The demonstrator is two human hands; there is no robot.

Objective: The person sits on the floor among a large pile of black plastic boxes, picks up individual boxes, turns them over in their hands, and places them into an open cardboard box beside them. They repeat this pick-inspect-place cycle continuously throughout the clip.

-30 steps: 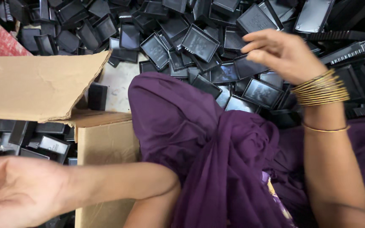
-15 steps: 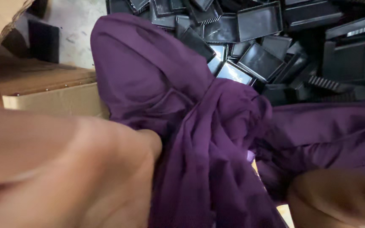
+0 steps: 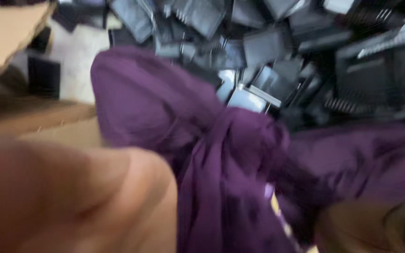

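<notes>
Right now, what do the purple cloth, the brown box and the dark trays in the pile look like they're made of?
The purple cloth looks like soft woven fabric, matte, judging by its folds and gathered creases. The brown box seems to be plain cardboard: flat tan panels, dull surface. The dark trays look like moulded plastic, slightly glossy with pale highlights on the rims, though blur leaves that open.

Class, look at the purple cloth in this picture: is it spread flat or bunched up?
Bunched up. The purple cloth shows deep folds gathered toward a knot-like bundle at the middle, draped over a rounded shape, beside the pile of black trays.
</notes>
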